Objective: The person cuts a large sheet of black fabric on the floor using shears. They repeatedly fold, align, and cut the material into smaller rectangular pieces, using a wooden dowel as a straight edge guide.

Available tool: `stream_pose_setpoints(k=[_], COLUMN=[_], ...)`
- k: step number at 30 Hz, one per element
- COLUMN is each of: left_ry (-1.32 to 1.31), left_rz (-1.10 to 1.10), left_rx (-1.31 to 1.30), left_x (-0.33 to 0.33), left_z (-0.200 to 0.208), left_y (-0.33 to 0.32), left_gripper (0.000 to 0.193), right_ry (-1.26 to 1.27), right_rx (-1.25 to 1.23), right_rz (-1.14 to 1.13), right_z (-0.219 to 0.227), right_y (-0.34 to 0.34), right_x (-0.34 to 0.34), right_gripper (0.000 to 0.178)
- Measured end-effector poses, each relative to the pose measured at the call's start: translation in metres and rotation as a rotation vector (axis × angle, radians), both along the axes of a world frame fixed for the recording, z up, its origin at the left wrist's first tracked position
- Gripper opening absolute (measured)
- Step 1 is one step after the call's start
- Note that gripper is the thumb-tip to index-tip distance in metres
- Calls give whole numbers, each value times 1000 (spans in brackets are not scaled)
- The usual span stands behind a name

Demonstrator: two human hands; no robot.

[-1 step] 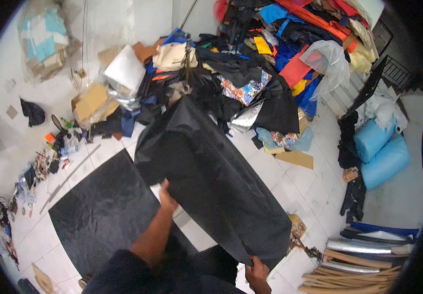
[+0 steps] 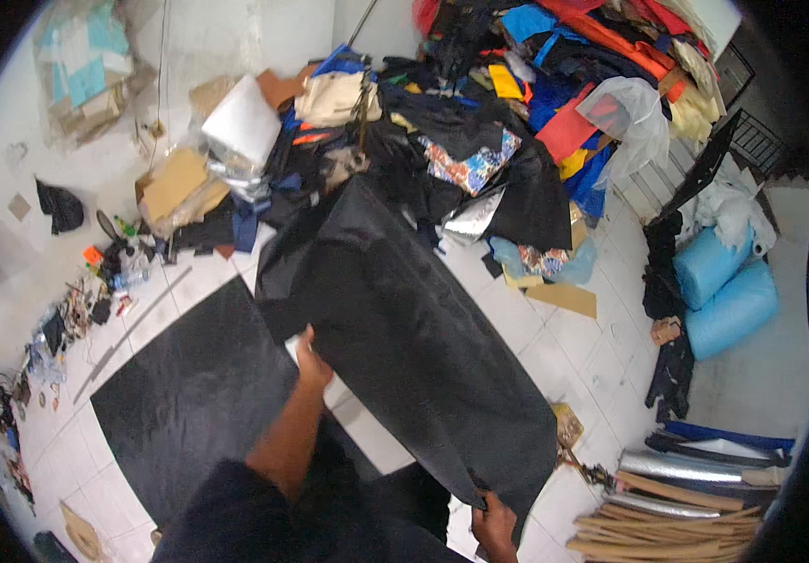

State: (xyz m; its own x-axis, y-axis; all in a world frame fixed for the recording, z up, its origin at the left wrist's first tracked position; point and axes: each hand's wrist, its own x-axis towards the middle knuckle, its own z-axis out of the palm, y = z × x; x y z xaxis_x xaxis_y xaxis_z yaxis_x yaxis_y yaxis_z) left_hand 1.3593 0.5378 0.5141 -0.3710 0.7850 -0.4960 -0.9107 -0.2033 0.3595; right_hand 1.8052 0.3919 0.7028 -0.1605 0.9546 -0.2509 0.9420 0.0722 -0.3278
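A large sheet of black fabric (image 2: 414, 328) hangs in front of me, raised over the tiled floor. My left hand (image 2: 312, 361) grips its left edge, the thumb pointing up and the other fingers mostly hidden. Lower down, at the near corner, my right hand (image 2: 494, 525) is closed on the same sheet, which bunches slightly at the fingers. A second black sheet (image 2: 198, 394) lies flat on the floor to the left, partly covered by my left forearm.
Fabric scraps (image 2: 479, 113) pile up along the back. Light blue rolls (image 2: 728, 305) lie at the right, with brown cardboard tubes (image 2: 672, 535) nearer. Small clutter (image 2: 71, 319) lines the left wall. A tan board piece (image 2: 562, 299) rests on white tiles.
My left hand has shifted slightly up and to the left with the fabric edge. The whole view has drifted a little. Both hands keep their grip.
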Motion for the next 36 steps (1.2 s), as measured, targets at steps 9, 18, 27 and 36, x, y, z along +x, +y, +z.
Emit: stream_pose_setpoints(k=[9,18,27,36], left_ry=[710,1068,1176,1375], left_rz=[179,-148,-132,-63], left_rx=[-904,-837,-781,-667], left_x=[-80,-129,-232,-310], left_z=[-33,61,63,74], left_y=[-83,-231,-425,-558], left_gripper=[75,30,19,27], right_ry=[-129,-411,-317,-254], right_rx=[-6,-165,-160,103], right_rz=[-166,20,10,-398], right_z=[-55,-119,-113,-130], right_y=[-134,-299,-482,-649], right_x=[-25,-72,-167,-259], right_gripper=[25,27,17,22])
